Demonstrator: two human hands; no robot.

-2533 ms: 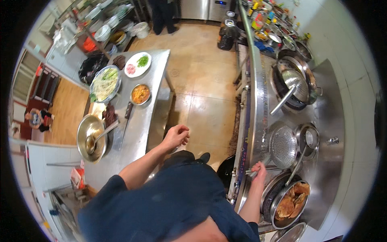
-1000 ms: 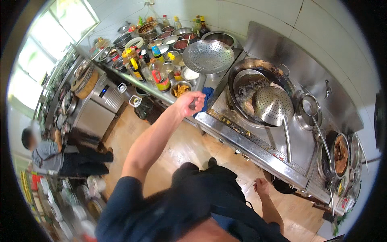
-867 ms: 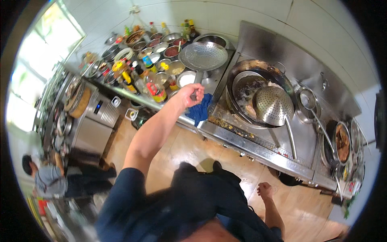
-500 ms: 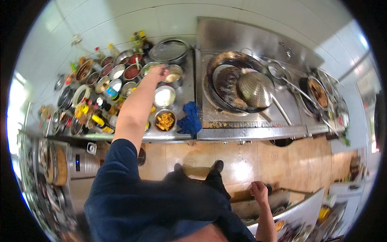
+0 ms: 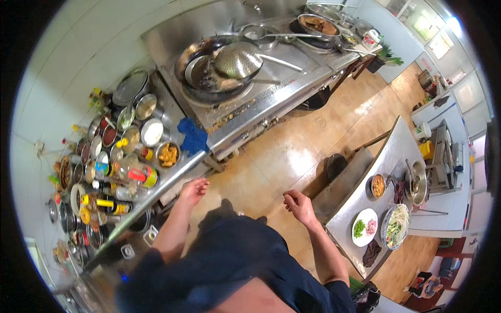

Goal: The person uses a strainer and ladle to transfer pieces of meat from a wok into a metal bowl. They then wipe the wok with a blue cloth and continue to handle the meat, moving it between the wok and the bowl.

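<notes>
Left hand (image 5: pixel 194 191) has withdrawn, strainer (image 5: pixel 130 89) well beyond its fingers.

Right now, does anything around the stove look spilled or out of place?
Yes: yellowish-brown bits lie scattered along the front edge of the stove, looking like spilled food. Beside them, a blue cloth lies bunched at the front of the counter, rather than folded.

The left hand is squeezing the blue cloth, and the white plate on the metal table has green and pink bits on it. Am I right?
Not quite: the left hand isn't squeezing the blue cloth. The head view shows that cloth beside the stove, apart from the hand. The white plate on the metal table does have green bits and pink bits.
</notes>
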